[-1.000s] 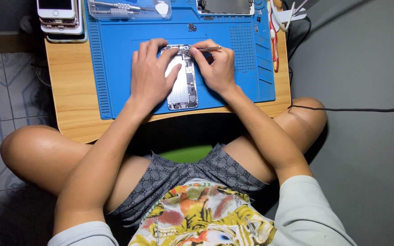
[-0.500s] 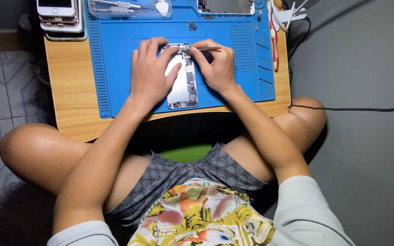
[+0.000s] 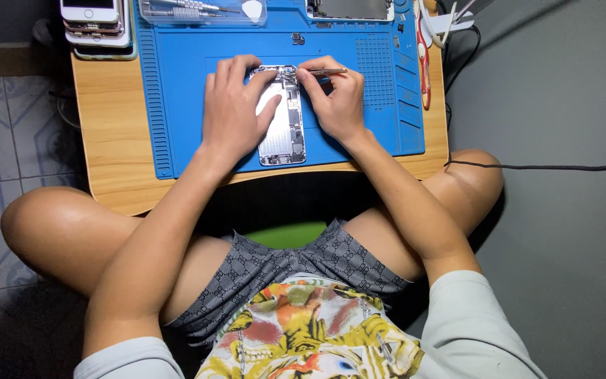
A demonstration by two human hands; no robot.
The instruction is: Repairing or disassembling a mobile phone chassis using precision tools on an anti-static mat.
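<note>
A low wooden table [image 3: 117,140] carries a blue work mat [image 3: 184,84] over most of it; stacked phones [image 3: 96,24] sit at its far left corner.
</note>
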